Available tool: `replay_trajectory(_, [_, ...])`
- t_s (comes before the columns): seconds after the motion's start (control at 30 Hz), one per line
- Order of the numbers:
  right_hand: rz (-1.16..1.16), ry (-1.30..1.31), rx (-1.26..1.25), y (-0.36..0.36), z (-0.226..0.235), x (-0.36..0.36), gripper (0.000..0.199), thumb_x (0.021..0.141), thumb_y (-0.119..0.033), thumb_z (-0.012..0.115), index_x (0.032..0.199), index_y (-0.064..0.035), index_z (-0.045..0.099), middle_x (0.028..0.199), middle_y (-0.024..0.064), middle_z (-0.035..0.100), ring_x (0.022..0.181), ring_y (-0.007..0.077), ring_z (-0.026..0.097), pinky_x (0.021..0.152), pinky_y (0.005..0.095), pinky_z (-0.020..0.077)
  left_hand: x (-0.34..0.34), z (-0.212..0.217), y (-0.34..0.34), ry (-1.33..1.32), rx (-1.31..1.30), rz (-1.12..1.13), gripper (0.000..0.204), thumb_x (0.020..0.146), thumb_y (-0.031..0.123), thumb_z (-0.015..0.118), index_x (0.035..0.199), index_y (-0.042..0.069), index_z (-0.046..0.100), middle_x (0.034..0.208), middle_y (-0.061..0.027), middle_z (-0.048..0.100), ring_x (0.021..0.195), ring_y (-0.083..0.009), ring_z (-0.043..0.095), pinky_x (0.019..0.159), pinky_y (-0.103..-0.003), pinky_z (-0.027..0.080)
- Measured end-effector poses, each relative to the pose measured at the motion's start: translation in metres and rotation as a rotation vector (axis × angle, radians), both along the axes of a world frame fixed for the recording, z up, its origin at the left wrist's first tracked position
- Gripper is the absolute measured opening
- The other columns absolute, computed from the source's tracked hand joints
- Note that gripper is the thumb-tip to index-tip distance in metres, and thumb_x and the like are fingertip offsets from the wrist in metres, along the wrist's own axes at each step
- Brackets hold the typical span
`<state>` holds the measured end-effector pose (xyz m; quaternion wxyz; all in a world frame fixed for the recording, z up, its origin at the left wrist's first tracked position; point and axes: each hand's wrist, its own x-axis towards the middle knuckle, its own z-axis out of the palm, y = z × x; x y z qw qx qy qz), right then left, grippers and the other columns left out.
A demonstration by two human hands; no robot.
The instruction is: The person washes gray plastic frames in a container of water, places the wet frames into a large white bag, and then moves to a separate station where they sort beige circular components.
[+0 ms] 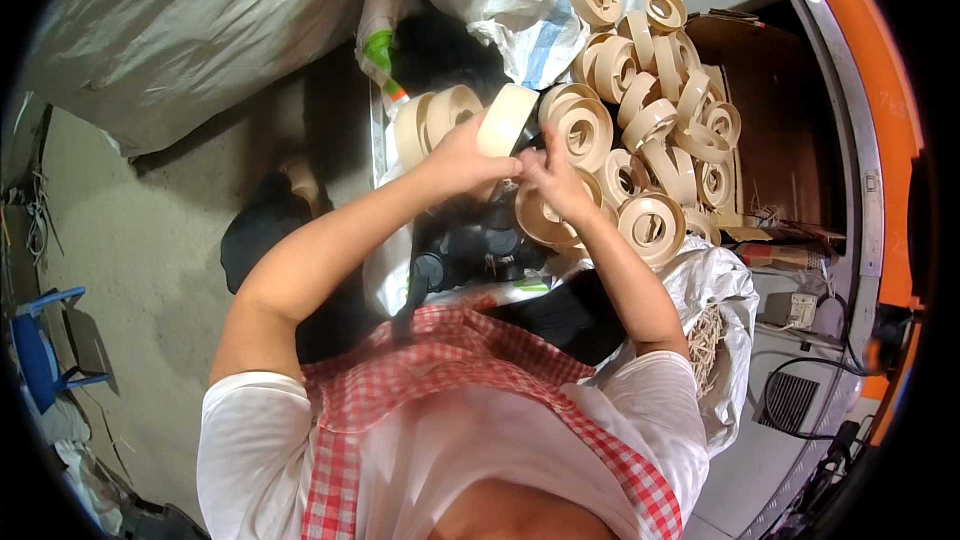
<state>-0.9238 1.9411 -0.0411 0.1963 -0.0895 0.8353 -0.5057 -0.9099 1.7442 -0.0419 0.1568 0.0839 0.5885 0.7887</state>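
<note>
My left hand [468, 158] is closed around a cream plastic ring [507, 120], held up in front of me with its broad outer side showing. Close beside it is my right hand [556, 178], its fingertips near my left thumb and partly blurred; whether they pinch anything cannot be made out. More cream rings [452, 112] lie just beyond my left hand. To the right is a large heap of cream rings with inner hubs [652, 225], some of them right behind my right hand. Dark round parts [470, 248] lie below my hands, close to my apron.
A white woven sack [520, 0] stands behind the heap, and an open cardboard box [775, 130] is to its right. At lower right, a white plastic bag [738, 300] contains thin cream scraps [706, 350]. An orange machine frame [880, 90] edges the right side. A blue stool [40, 355] stands far left.
</note>
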Motion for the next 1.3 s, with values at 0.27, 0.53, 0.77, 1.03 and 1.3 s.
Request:
replay_trajectory(0.27, [0.164,0.214,0.796,0.008,0.017,-0.013,0.051,0.081,-0.037,0.059,0.119,-0.0070,0.043,0.084,0.0153,0.062,0.082,0.0347,0.060,0.078,0.0416,0.0475,-0.016,-0.016,-0.005,-0.060,0.137,0.301,0.067,0.072,0.010,0.068,0.129,0.005,0.035,0.115,-0.0097,0.051,0.101,-0.0173,0.053,0.082,-0.031,0.048])
replay_trajectory(0.53, [-0.106,0.227,0.913,0.116,-0.020,-0.009,0.028,0.074,-0.013,0.058,0.101,-0.0052,0.056,0.086,0.0184,0.063,0.077,0.0325,0.061,0.073,0.0394,0.0478,-0.026,-0.019,-0.019,0.086,-0.797,0.648,0.083,0.069,0.024,0.070,0.134,-0.003,0.026,0.128,-0.0233,0.040,0.118,-0.0346,0.040,0.102,-0.041,0.029])
replay_trajectory(0.77, [-0.296,0.459,0.367,0.091,-0.004,-0.026,0.022,0.075,-0.007,0.056,0.095,-0.0013,0.061,0.080,0.0097,0.064,0.068,0.0142,0.059,0.065,0.0266,0.0477,-0.012,0.015,-0.004,-0.308,-0.018,0.020,0.061,0.078,0.033,0.069,0.125,0.005,0.043,0.101,-0.0057,0.057,0.088,-0.0150,0.056,0.076,-0.027,0.045])
replay_trajectory(1.03, [0.257,1.061,0.875,0.033,-0.064,-0.092,0.026,0.078,-0.012,0.049,0.104,-0.0086,0.054,0.101,0.0096,0.058,0.095,0.0308,0.051,0.089,0.0468,0.0352,-0.036,0.035,-0.015,-0.153,0.455,0.444,0.043,0.078,0.013,0.066,0.115,0.003,0.046,0.099,-0.0060,0.057,0.086,-0.0162,0.059,0.078,-0.031,0.050])
replay_trajectory(1.3, [0.486,0.615,1.062,0.032,-0.029,-0.071,0.018,0.070,-0.021,0.065,0.080,-0.0071,0.060,0.094,0.0081,0.056,0.095,0.0287,0.050,0.091,0.0433,0.0340,-0.035,0.024,-0.019,-0.081,0.325,0.368,0.051,0.075,0.027,0.073,0.113,0.002,0.049,0.098,-0.0039,0.057,0.086,-0.0106,0.054,0.077,-0.026,0.045])
